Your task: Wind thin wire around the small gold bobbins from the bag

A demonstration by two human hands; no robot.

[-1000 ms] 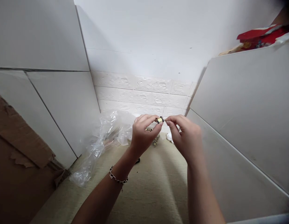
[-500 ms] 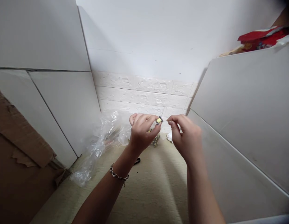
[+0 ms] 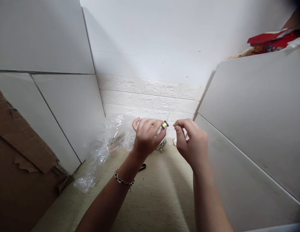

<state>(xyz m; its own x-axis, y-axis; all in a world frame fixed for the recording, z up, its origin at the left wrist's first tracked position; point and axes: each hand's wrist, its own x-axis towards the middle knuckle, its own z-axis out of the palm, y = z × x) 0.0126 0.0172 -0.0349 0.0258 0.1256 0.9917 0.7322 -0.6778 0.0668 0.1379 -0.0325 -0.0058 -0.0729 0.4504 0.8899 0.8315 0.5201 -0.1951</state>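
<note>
Between the thumb and fingertips of my left hand (image 3: pixel 147 137) is a small coil transformer (image 3: pixel 165 125), yellow in the middle with black pinned ends. It is held up above the floor. My right hand (image 3: pixel 195 141) is a short gap to its right, thumb and forefinger pinched together. Whatever lies in that pinch, if anything, is too small to make out. Below and partly behind my left hand, several similar yellow and black pieces (image 3: pixel 161 147) lie in a pile. A small white item (image 3: pixel 174 142) shows partly beside my right thumb.
A crumpled clear plastic bag (image 3: pixel 113 133) spreads on the floor (image 3: pixel 155 199) at left. Part of a black object (image 3: pixel 142 167) shows beneath my left forearm. White panels (image 3: pixel 63 106) flank the left, with torn cardboard (image 3: pixel 21 141); another white unit (image 3: pixel 251 106) stands right. A brick-patterned wall (image 3: pixel 150 96) is ahead.
The transformer has turned slightly in my left fingers. My right hand has shifted a little to the left, its pinch still closed. Otherwise the scene is almost the same.
</note>
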